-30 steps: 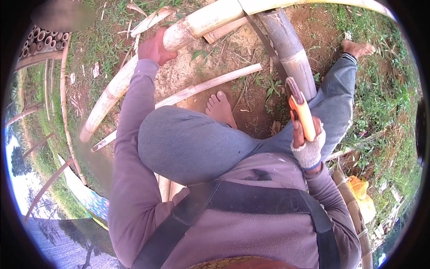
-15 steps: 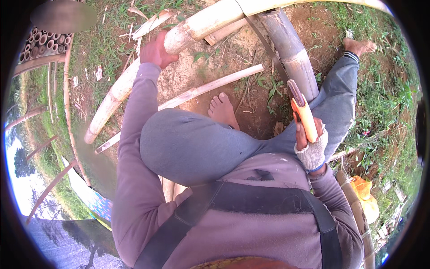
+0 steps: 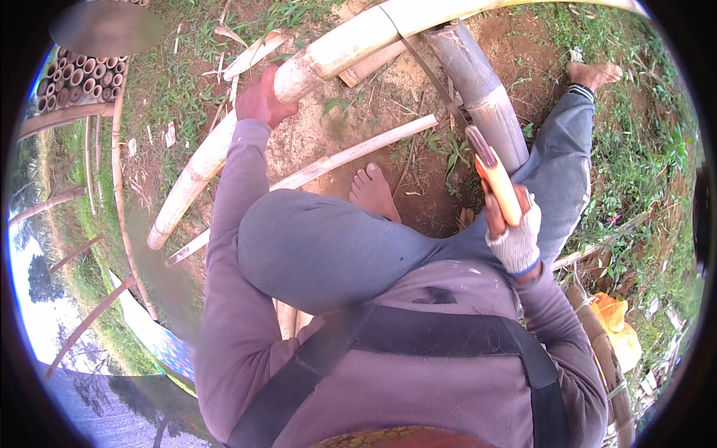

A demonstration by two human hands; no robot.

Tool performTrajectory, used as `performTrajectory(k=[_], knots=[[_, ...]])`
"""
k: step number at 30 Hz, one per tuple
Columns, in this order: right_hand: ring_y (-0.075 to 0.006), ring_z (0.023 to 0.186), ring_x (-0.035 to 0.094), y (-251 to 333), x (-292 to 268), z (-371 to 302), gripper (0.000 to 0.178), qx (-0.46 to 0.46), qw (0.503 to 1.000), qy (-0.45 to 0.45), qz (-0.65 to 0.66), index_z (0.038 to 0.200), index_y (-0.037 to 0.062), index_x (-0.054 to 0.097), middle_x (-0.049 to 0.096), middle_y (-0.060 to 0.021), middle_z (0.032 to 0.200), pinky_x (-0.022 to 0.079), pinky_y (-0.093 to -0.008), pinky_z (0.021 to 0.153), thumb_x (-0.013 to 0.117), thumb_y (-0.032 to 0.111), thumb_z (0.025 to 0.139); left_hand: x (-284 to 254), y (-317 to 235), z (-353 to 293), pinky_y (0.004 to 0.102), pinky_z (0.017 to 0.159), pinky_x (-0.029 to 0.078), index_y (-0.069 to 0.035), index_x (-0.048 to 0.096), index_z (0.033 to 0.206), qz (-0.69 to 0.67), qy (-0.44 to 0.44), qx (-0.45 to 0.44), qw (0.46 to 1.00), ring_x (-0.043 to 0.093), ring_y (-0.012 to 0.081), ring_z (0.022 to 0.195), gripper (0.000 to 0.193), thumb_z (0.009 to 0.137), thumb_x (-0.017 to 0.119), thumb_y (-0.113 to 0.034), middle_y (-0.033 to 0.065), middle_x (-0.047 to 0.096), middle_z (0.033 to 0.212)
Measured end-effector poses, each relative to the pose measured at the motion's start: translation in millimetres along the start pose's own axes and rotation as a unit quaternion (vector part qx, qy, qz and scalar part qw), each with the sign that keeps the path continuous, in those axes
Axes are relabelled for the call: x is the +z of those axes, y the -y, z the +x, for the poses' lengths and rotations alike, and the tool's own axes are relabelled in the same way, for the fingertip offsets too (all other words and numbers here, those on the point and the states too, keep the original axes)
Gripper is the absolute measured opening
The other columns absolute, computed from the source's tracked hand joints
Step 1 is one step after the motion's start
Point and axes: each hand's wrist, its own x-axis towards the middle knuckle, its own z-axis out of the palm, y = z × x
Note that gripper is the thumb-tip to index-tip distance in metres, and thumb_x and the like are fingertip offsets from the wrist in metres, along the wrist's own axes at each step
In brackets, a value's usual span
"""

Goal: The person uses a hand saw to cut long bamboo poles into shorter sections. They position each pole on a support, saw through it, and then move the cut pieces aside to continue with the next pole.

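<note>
A long pale bamboo pole [image 3: 366, 39] runs from the upper right toward the left. My bare left hand [image 3: 264, 98] is closed around it, left of a joint. In my right hand [image 3: 514, 228], which wears a whitish knitted glove, is the orange handle of a handsaw [image 3: 498, 185]. The saw's long thin blade reaches up and left and lies across the pole near the top of the view. Beneath the pole stands a thick greyish bamboo piece [image 3: 489, 101], close to the blade. Glare and distance hide any cut.
A split bamboo strip [image 3: 358, 149] lies on the soil before my bare foot [image 3: 373, 190]. Bamboo scraps [image 3: 258, 52] lie beyond my left hand. Stacked cut bamboo [image 3: 82, 75] is at far left. An orange-and-yellow bag [image 3: 616, 328] sits at right beside a bamboo pole.
My right hand has shifted slightly forward and left with the saw, its blade still across the pole. My left hand keeps its hold.
</note>
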Motion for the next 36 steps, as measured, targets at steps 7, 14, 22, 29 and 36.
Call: performTrajectory(k=[7, 14, 22, 29, 36], knots=[[-0.0337, 0.080, 0.069, -31.3, 96.1, 148.5, 0.013, -0.036, 0.991, -0.024, -0.126, 0.109, 0.0034, 0.072, 0.068, -0.0152, 0.089, 0.055, -0.0421, 0.071, 0.072, 0.015, 0.103, 6.0, -2.8, 6.8, 0.0507, 0.099, 0.058, -0.014, 0.054, 0.151, 0.004, -0.016, 0.029, 0.999, 0.073, 0.0424, 0.112, 0.096, 0.068, 0.095, -0.038, 0.0217, 0.073, 0.127], [-0.0425, 0.077, 0.072, -5.7, 83.7, 143.7, 0.032, 0.024, 0.998, -0.051, 0.024, 0.104, 0.0004, 0.074, 0.072, -0.0209, 0.085, 0.057, -0.0479, 0.069, 0.075, 0.032, 0.100, -4.4, -5.0, -16.9, 0.0512, 0.097, 0.058, -0.018, 0.056, 0.148, -0.018, -0.005, 0.008, 1.000, 0.072, 0.0400, 0.114, 0.093, 0.066, 0.094, -0.040, 0.0197, 0.073, 0.128], [-0.0348, 0.077, 0.069, -12.9, 65.0, 95.2, 0.023, 0.072, 0.987, -0.028, 0.143, 0.107, 0.0018, 0.069, 0.069, -0.0166, 0.093, 0.054, -0.0440, 0.070, 0.076, 0.022, 0.099, 11.4, -3.0, -25.9, 0.0534, 0.103, 0.053, -0.019, 0.050, 0.154, 0.021, -0.052, 0.047, 0.997, 0.069, 0.0416, 0.118, 0.099, 0.068, 0.095, -0.041, 0.0174, 0.069, 0.132], [-0.0363, 0.080, 0.069, 19.6, 41.5, 98.1, 0.019, 0.015, 0.993, -0.083, 0.087, 0.108, 0.0013, 0.069, 0.068, -0.0176, 0.093, 0.053, -0.0431, 0.069, 0.077, 0.013, 0.095, 30.3, -31.7, -14.6, 0.0535, 0.109, 0.050, -0.020, 0.044, 0.160, 0.048, -0.132, 0.061, 0.988, 0.066, 0.0421, 0.124, 0.106, 0.069, 0.095, -0.036, 0.0194, 0.065, 0.140], [-0.0350, 0.074, 0.067, 37.2, -3.7, 56.2, 0.016, 0.020, 0.994, -0.073, 0.072, 0.105, 0.0004, 0.069, 0.069, -0.0151, 0.093, 0.053, -0.0441, 0.069, 0.076, 0.009, 0.094, 5.0, -12.5, 19.5, 0.0522, 0.105, 0.055, -0.021, 0.043, 0.163, -0.038, 0.036, 0.066, 0.996, 0.068, 0.0448, 0.122, 0.109, 0.068, 0.094, -0.034, 0.0238, 0.067, 0.139]])
